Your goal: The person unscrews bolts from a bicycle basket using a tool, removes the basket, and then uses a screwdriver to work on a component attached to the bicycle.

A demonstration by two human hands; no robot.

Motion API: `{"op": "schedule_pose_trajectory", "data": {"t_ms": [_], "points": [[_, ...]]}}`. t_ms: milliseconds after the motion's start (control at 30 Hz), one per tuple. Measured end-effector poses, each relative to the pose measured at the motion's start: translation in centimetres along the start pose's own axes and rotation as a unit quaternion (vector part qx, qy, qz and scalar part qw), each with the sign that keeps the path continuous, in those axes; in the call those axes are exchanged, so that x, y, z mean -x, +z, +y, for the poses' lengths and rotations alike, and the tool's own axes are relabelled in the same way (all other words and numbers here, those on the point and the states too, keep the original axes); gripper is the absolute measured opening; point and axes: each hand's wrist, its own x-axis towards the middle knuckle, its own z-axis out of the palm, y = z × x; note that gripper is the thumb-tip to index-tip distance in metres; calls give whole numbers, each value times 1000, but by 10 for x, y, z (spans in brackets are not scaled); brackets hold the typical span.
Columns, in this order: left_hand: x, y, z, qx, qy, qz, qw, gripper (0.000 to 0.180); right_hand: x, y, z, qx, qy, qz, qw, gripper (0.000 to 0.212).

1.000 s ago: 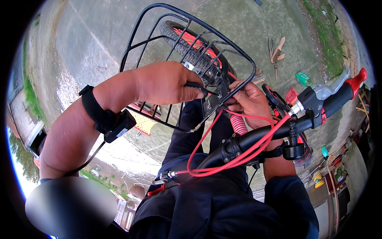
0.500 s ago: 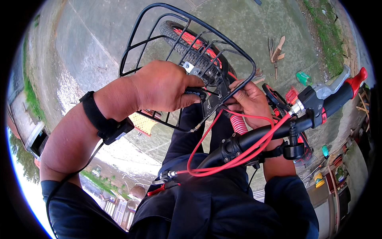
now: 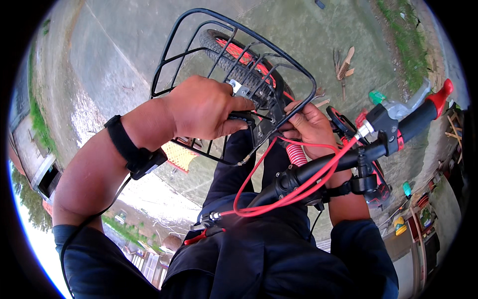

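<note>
A black wire bicycle basket (image 3: pixel 175 39) sits over the front tyre (image 3: pixel 230 48). My left hand (image 3: pixel 204 107) is closed at the basket's rear wall, fingers wrapped around a small dark part (image 3: pixel 244 118), with the index finger reaching to a silver bracket (image 3: pixel 242 90). My right hand (image 3: pixel 312 124) pinches the black mounting plate (image 3: pixel 263 130) behind the basket from the other side. Just below my right hand are a red coil spring (image 3: pixel 297 154) and the black handlebar (image 3: pixel 338 160) with its red grip (image 3: pixel 441 95). Red cables (image 3: pixel 271 202) loop under the bar.
The ground is concrete with a grass strip (image 3: pixel 409 47) at the far right. Wooden sticks (image 3: pixel 343 62) and a green object (image 3: pixel 377 96) lie on the ground beyond the bar. A yellow mat (image 3: pixel 179 155) lies below the basket. Small coloured items (image 3: pixel 400 224) sit at lower right.
My left hand has shifted a little at the basket's rear wall and the forearm has turned slightly. The right hand stays at the mounting plate.
</note>
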Motion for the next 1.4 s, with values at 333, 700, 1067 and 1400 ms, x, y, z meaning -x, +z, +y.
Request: {"op": "schedule_pose_trajectory", "data": {"t_ms": [333, 700, 1067, 1400], "points": [[5, 6, 1, 134, -76, -19, 988, 48, -3, -8, -12, 62, 6, -55, 997, 23], [-5, -13, -22, 309, -194, -91, 927, 50, 1, -15, -27, 45, -53, -28, 997, 13], [107, 20, 34, 514, -215, 274, 784, 55, 69, -40, -38, -25, -128, 74, 989, 20], [105, 77, 20, 178, -421, 560, 692, 58, 124, 5, -13, 154, -221, 73, 960, 21]]}}
